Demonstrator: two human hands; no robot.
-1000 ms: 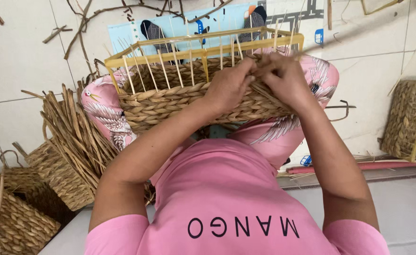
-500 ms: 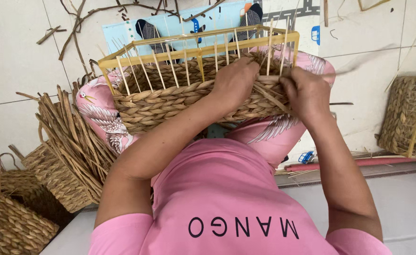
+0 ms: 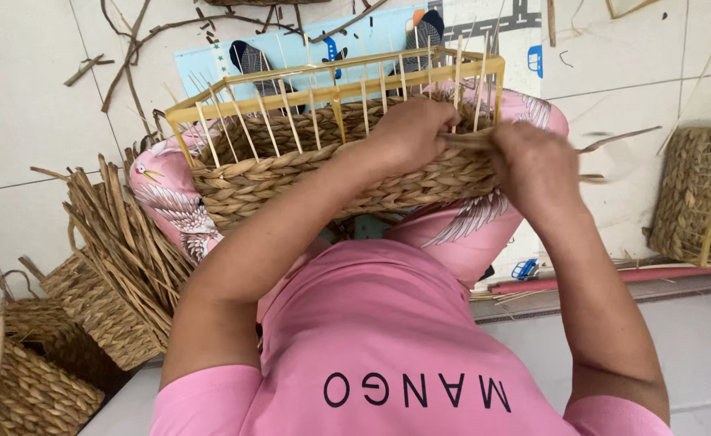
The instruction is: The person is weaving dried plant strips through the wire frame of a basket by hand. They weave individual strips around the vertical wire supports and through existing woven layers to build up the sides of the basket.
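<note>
A half-woven basket (image 3: 291, 173) rests on my lap, its lower walls of braided straw and its top an open yellow wooden frame (image 3: 323, 87) with thin upright sticks. My left hand (image 3: 408, 133) presses on the basket's near wall close to its right corner. My right hand (image 3: 537, 165) is just right of that corner, closed on a dry straw strand (image 3: 614, 139) that runs out to the right. The fingertips of both hands are hidden behind the knuckles.
A bundle of loose straw (image 3: 117, 234) leans at my left knee. Finished woven baskets (image 3: 25, 379) sit on the floor at lower left, another basket (image 3: 698, 198) at right. A pink rod (image 3: 614, 278) lies along the tiled floor. Twigs scatter at the top.
My right hand has slid right, off the basket's wall, drawing the strand out past the corner. My left hand has stayed pressed on the weave.
</note>
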